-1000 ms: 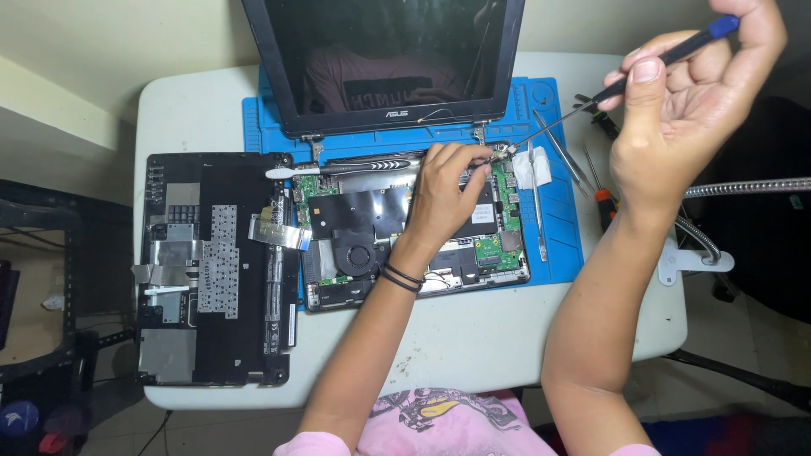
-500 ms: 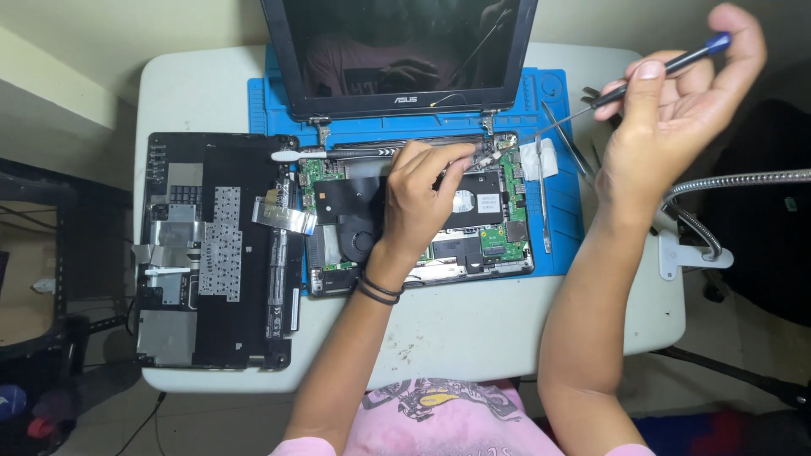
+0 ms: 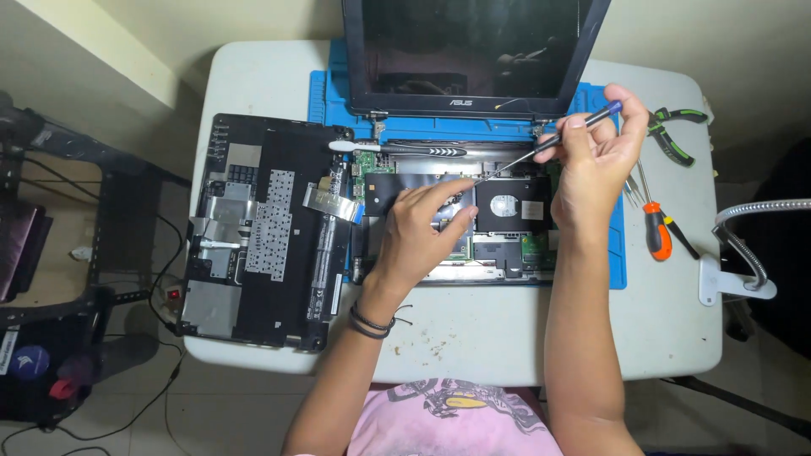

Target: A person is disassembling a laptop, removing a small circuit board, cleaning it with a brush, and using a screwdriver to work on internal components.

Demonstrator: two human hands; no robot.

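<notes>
Right hand [image 3: 596, 160] pinches a thin blue-capped screwdriver [image 3: 549, 150] near its top, the shaft slanting down toward the opened laptop base [image 3: 507, 245], while the left hand [image 3: 422, 228] lies palm-down on the exposed boards, fingers curled and holding nothing that can be made out. The base sits on a blue work mat [image 3: 621, 253] atop a white table [image 3: 524, 338], its dark screen [image 3: 473, 46] tilted up behind; stiff as the chassis looks, its bared circuitry is judged fragile and best gripped by the outer edges. To the left lies the removed keyboard cover [image 3: 262, 228], underside up (light and somewhat flexible, by appearance). The screwdriver seems light, rigid and slim enough to slip, so the ridged handle is the safer hold. Its tip blurs against the boards, and the left palm hides whatever lies beneath.
</notes>
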